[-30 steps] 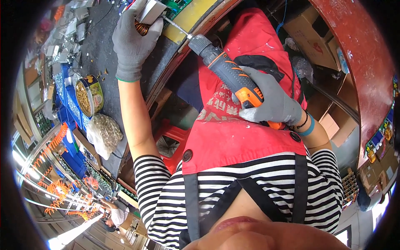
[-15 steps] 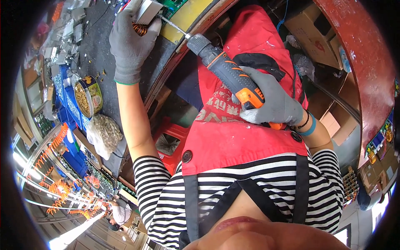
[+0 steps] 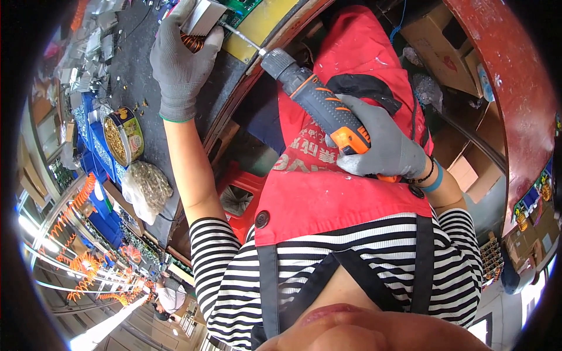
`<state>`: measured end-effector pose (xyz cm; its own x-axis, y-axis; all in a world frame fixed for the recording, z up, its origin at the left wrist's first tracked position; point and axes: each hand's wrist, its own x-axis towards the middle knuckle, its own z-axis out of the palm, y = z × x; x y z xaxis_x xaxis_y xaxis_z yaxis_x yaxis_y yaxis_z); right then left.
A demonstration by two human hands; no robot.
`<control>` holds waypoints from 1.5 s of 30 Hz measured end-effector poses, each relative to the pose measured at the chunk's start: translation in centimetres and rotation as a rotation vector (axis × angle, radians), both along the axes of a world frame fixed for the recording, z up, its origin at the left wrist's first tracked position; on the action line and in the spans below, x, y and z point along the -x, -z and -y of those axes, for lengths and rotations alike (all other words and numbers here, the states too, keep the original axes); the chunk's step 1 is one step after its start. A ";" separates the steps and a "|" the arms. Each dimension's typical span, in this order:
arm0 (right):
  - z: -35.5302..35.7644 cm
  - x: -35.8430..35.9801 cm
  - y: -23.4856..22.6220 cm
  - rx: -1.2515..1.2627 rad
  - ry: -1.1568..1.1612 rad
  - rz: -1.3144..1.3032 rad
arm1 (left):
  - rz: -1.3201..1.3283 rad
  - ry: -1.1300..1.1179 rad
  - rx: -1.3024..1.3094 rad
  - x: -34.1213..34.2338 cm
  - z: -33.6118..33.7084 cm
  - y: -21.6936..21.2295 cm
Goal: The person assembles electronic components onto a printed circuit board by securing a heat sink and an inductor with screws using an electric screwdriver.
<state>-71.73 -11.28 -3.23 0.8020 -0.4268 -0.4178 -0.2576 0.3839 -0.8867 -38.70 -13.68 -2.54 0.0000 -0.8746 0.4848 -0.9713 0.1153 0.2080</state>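
Vs earlier frames: barely any change, the driver's bit sits a touch closer to the part and both hands hold the same pose. Dark workbench (image 3: pixel 132 70) runs along the upper left, wood-edged, with a red curved panel (image 3: pixel 497 88) arcing on the right and cardboard boxes (image 3: pixel 436 35) behind it. Red apron (image 3: pixel 345 193) over a striped shirt fills the centre; red plastic stool (image 3: pixel 240 196) below the bench edge. Right hand (image 3: pixel 386 146), grey glove, wrapped tight around the grip of the orange-and-black electric screwdriver (image 3: pixel 319 105), bit angled up-left to the part. Left hand (image 3: pixel 181 64), grey glove, fingers closed over a small assembly with a copper coil (image 3: pixel 196 35) and a pale metal block, pressed on the bench at the top edge beside a green circuit board (image 3: pixel 243 6). Round tin of brass screws (image 3: pixel 123 137) lies left of the forearm, clear bag of small parts (image 3: pixel 146 187) just below it. Blue bins (image 3: pixel 96 155) and orange coiled hoses (image 3: pixel 76 199) further left.
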 end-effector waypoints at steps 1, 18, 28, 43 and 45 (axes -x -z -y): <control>0.0 0.0 0.1 -0.004 0.012 0.013 | 0.000 -0.002 -0.002 0.0 0.0 0.0; 6.0 0.1 0.2 -0.603 0.066 0.282 | -0.166 -0.099 0.018 0.4 1.3 0.1; 3.9 -0.3 5.5 -1.383 -0.020 0.713 | -0.053 -0.073 0.045 0.6 1.5 0.2; 6.1 0.1 -0.5 -0.595 -0.024 0.256 | -0.096 0.048 -0.135 0.5 0.7 -3.8; 6.2 1.0 -0.3 -0.592 -0.027 0.259 | -0.104 0.089 -0.029 -0.8 0.3 -4.2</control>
